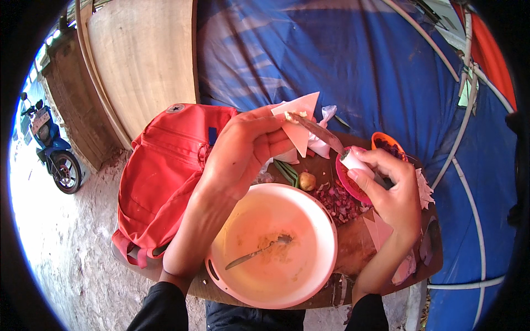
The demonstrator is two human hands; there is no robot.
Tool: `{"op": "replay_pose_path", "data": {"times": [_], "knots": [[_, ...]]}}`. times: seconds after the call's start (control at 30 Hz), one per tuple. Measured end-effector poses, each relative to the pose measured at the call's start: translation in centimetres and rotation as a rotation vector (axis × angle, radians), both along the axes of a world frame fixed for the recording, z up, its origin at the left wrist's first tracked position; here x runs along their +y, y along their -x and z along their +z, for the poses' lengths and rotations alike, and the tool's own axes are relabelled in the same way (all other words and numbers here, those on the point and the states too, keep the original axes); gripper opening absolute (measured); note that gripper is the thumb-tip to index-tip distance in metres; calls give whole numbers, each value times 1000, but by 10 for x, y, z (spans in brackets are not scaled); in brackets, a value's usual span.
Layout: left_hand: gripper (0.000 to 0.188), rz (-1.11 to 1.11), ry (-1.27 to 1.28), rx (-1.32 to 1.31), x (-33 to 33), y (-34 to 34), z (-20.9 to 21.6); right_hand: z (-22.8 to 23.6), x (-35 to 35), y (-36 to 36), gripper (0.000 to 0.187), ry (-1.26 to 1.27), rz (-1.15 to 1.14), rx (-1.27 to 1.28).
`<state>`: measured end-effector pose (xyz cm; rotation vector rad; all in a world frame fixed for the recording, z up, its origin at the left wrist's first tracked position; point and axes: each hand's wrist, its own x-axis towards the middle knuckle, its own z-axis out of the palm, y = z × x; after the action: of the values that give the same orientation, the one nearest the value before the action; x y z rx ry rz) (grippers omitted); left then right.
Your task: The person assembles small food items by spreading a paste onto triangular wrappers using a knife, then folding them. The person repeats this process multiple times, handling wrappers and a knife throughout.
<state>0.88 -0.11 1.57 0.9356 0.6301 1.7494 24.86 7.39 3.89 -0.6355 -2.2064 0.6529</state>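
My left hand (234,149) is raised over the far rim of the basin, its fingers closed on a thin, pale pink triangular sheet (303,105). My right hand (397,187) grips a knife by its white handle (358,164). The knife's blade (327,135) points up and left, its tip against the sheet, where a small pale, crumbly smear (294,115) sits. Below both hands stands a wide, light-coloured basin (328,248) with a spoon (248,258) and yellowish residue inside.
A red backpack (160,182) lies left of the basin. Beyond the basin are a potato-like round thing (307,181), purplish scraps (339,205), a pink bowl (346,181) and an orange bowl (380,136). More triangular sheets (380,229) lie at the right. A blue tarp (342,60) hangs behind.
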Motion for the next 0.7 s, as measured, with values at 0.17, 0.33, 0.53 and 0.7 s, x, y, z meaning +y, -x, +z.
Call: {"op": "replay_pose_path", "data": {"times": [0.17,0.33,0.53,0.7], "knots": [[29,-14,36,1,1,2,-4,-3,-5,-4,24,-140,-56,-43],[27,32,66,-2,3,3,-3,0,-5,-20,23,-215,-161,-110],[39,29,-65,-57,-5,15,3,22,-8,-37,43,-58,-353,17],[40,-43,-59,-67,-7,6,3,26,-37,-32,22,59,-175,141]]}}
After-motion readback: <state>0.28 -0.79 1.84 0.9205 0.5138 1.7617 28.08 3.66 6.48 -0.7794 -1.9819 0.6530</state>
